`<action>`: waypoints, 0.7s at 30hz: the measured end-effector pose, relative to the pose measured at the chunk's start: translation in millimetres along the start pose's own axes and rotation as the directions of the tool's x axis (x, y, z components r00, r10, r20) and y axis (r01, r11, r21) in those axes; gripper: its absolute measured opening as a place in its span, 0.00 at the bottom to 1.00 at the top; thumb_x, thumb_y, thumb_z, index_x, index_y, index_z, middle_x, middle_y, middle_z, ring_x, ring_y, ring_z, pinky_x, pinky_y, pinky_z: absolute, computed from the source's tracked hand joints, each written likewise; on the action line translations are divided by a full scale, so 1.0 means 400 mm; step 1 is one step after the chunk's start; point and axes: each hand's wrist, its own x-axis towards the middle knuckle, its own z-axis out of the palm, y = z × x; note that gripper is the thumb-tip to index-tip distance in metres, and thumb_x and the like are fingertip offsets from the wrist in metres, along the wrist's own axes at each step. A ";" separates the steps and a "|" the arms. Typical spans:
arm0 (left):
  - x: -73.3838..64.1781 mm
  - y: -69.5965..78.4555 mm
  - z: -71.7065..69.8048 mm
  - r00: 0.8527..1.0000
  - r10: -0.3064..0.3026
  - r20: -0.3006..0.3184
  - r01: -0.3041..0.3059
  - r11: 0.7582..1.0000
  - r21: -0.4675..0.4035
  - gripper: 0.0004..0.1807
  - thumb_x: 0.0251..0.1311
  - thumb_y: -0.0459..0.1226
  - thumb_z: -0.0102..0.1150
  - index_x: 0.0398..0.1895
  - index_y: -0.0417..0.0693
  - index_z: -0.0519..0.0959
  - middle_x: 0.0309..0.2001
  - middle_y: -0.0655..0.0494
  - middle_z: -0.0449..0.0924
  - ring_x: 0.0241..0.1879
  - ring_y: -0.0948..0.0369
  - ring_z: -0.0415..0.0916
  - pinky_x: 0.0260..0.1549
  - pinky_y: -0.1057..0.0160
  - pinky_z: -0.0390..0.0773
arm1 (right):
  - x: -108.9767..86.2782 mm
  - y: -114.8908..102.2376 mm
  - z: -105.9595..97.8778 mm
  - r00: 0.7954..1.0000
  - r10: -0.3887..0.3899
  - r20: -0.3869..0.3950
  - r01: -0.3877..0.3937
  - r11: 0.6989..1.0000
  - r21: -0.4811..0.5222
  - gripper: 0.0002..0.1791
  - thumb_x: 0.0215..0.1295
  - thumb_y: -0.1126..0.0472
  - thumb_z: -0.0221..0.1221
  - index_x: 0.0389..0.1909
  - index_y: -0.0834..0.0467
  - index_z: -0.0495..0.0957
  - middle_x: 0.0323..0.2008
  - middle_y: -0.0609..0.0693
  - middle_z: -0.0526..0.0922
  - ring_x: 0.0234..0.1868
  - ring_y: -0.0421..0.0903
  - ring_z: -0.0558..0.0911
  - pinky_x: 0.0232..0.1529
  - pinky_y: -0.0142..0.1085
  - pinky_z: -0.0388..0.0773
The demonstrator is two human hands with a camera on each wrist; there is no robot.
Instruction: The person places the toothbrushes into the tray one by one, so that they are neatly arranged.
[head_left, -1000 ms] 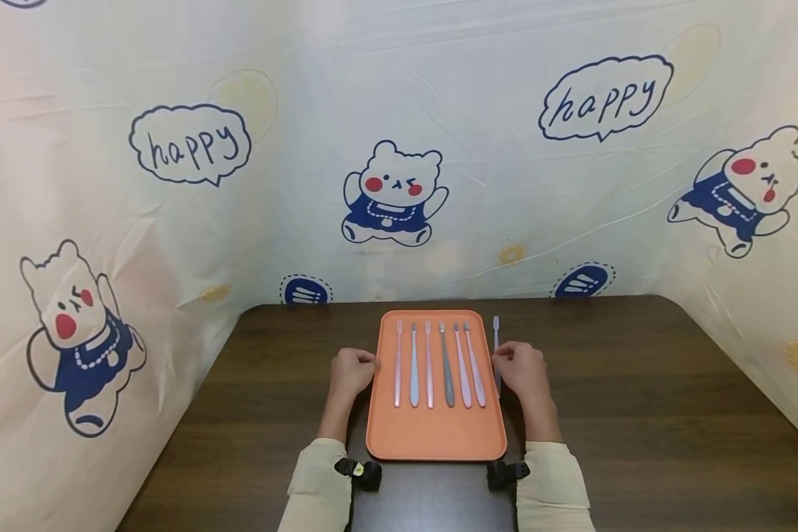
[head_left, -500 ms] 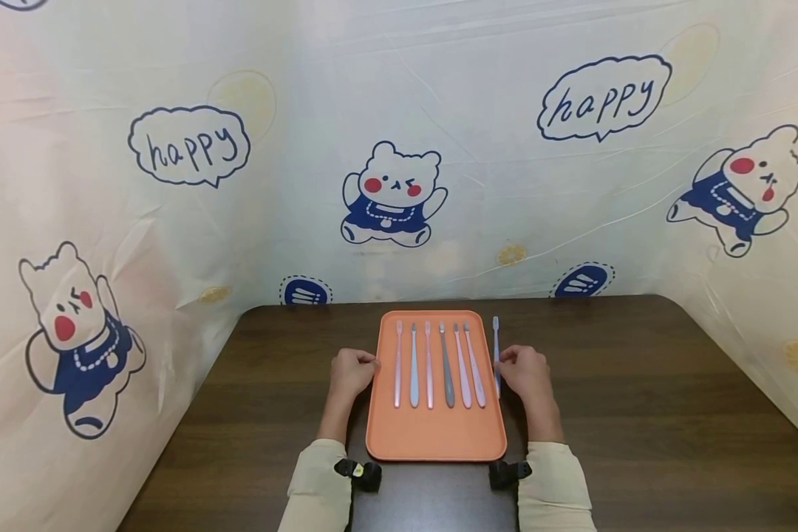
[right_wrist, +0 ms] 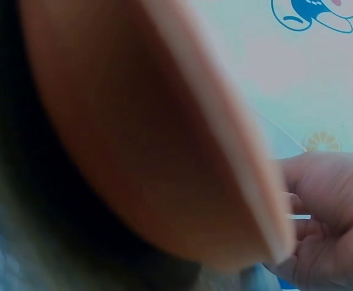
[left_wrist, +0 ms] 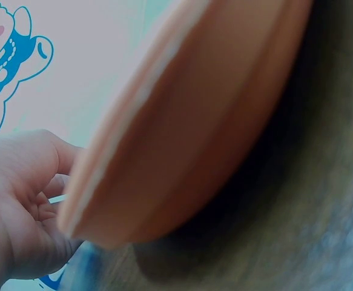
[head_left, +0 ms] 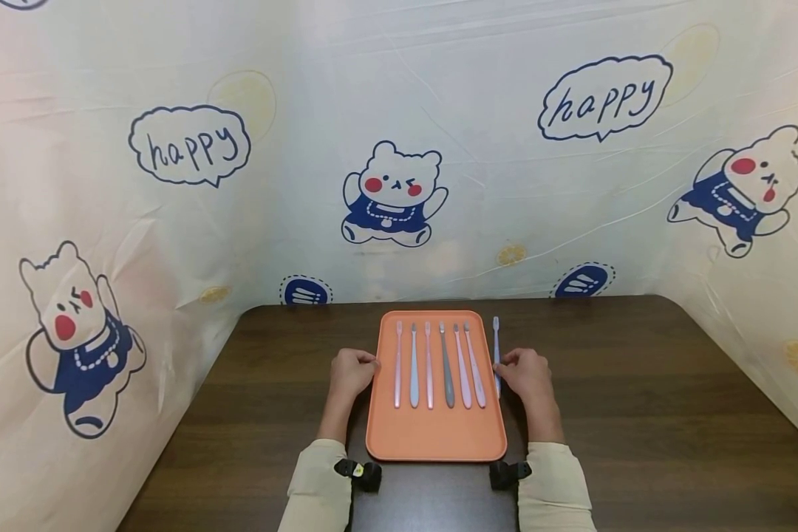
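Observation:
An orange tray [head_left: 437,436] lies in front of me with several slim toothbrushes [head_left: 448,373] on it, side by side, heads pointing away. They are pink, light blue and grey. My left hand [head_left: 351,372] pinches the tray's left rim; the left wrist view shows the thumb and fingers behind the blurred rim. Just outside the tray's right edge lies another toothbrush [head_left: 496,336], bluish and lengthwise. The fingertips of my right hand [head_left: 527,373] pinch its middle, close to the rim. Whether they also touch the tray is hard to see, since the rim hides them in the right wrist view.
Everything stands on a dark wooden table [head_left: 638,414]. A pale printed curtain [head_left: 479,96] closes in the back and both sides. Black wrist cameras [head_left: 369,476] sit over the sleeves, close to the tray's near edge.
My right hand has shifted slightly right and nearer to me, then its fingertips came back across the bluish toothbrush. The left hand, the tray and the toothbrushes on it stay in place.

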 end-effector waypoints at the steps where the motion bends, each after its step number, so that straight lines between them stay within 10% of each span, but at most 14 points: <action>1: 0.000 0.000 0.000 1.000 0.002 0.000 -0.002 1.000 0.001 0.08 0.60 0.35 0.64 0.35 0.39 0.89 0.36 0.44 0.89 0.31 0.57 0.81 0.27 0.62 0.79 | 0.001 0.001 0.001 1.000 0.006 0.002 -0.006 1.000 0.001 0.16 0.65 0.58 0.65 0.46 0.67 0.83 0.38 0.61 0.86 0.35 0.51 0.80 0.33 0.38 0.74; 21: 0.001 0.001 0.000 1.000 0.009 -0.009 -0.009 1.000 0.007 0.09 0.60 0.35 0.65 0.35 0.39 0.90 0.36 0.44 0.89 0.32 0.57 0.82 0.28 0.62 0.79 | 0.011 -0.004 0.002 0.999 0.043 0.015 -0.043 0.999 -0.034 0.13 0.62 0.60 0.65 0.43 0.65 0.84 0.37 0.60 0.85 0.35 0.52 0.81 0.31 0.37 0.76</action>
